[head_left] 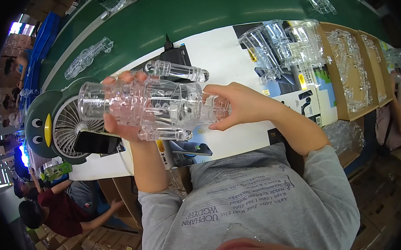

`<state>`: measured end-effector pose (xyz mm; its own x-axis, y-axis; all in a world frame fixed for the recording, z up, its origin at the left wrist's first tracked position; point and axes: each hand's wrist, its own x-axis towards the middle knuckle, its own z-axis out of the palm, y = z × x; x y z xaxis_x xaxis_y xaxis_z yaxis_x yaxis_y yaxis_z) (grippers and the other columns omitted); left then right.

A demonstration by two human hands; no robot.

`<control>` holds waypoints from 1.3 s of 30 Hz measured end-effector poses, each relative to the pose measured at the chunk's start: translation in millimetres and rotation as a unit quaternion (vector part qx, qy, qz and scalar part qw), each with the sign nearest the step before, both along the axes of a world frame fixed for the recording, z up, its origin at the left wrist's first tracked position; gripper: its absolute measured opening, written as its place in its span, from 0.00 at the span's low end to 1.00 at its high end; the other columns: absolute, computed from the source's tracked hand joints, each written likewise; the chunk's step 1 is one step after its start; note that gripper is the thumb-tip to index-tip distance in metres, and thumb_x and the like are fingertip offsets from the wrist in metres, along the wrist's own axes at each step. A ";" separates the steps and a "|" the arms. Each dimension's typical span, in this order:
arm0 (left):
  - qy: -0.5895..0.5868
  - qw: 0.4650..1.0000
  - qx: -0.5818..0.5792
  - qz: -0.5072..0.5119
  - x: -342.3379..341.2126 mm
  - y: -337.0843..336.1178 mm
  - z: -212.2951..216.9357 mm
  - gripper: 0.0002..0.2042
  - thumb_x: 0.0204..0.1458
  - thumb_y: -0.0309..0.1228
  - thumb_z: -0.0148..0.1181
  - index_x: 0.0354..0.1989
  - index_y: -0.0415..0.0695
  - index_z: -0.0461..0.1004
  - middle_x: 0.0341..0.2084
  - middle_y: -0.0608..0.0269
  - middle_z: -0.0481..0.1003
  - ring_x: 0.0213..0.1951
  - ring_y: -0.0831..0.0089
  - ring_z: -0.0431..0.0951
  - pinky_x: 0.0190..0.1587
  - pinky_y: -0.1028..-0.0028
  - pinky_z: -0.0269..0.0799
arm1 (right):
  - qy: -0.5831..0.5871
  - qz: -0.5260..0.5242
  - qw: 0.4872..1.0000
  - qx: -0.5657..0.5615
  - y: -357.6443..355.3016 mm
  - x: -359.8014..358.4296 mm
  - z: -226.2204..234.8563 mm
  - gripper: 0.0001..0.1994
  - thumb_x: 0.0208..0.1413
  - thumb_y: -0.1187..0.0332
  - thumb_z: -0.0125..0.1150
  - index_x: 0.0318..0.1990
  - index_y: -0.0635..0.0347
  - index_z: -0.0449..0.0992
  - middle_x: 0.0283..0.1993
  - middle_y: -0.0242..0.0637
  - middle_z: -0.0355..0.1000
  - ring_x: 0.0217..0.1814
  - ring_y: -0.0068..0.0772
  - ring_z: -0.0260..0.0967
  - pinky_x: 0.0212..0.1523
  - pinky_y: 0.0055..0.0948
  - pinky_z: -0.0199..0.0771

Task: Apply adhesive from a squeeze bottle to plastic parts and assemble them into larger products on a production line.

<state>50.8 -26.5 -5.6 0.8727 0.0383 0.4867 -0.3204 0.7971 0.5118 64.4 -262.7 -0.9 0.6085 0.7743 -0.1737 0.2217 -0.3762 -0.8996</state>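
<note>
My left hand (126,113) is wrapped round a clear plastic rocket-shaped body (164,105), held on its side above the white worktop. Slim clear tubes (178,71) lie along its far and near sides. At the body's right end, my right hand (239,104) has its thumb and fingers closed round a narrow clear end piece (214,111), which meets the wide body. Whether that piece is fixed or loose I cannot tell. Behind the see-through plastic, part of my left palm shows.
A green fan (70,120) with a phone (98,143) before it stands at the left. Several clear cup-like parts (280,44) stand at the back right, beside a cardboard box (341,79) of clear arms. Another clear part (89,57) lies on the green surface.
</note>
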 end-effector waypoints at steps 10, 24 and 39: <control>-0.101 0.968 0.184 0.137 -44.0 -25.5 57.5 0.37 0.37 0.54 0.64 0.52 0.44 0.58 0.44 0.46 0.65 0.50 0.46 0.64 0.56 0.46 0.55 | -0.211 -0.030 0.970 0.120 0.4 -13.4 -16.5 0.30 0.29 0.62 0.66 0.47 0.57 0.66 0.31 0.37 0.70 0.32 0.38 0.71 0.34 0.29 0.71; -0.231 0.934 0.223 0.154 -69.0 -57.4 86.0 0.33 0.41 0.47 0.60 0.51 0.44 0.54 0.29 0.59 0.64 0.32 0.67 0.66 0.41 0.67 0.60 | -0.182 -0.030 0.964 0.194 7.6 -39.8 -8.1 0.24 0.31 0.60 0.69 0.38 0.58 0.69 0.27 0.38 0.72 0.26 0.40 0.71 0.28 0.30 0.70; -0.181 0.960 0.125 0.173 -49.8 -45.7 71.4 0.36 0.40 0.51 0.63 0.53 0.44 0.54 0.30 0.56 0.68 0.34 0.62 0.71 0.42 0.64 0.66 | -0.204 -0.075 0.971 0.103 7.6 -35.5 2.9 0.27 0.33 0.59 0.68 0.43 0.58 0.68 0.28 0.40 0.72 0.28 0.43 0.71 0.30 0.33 0.71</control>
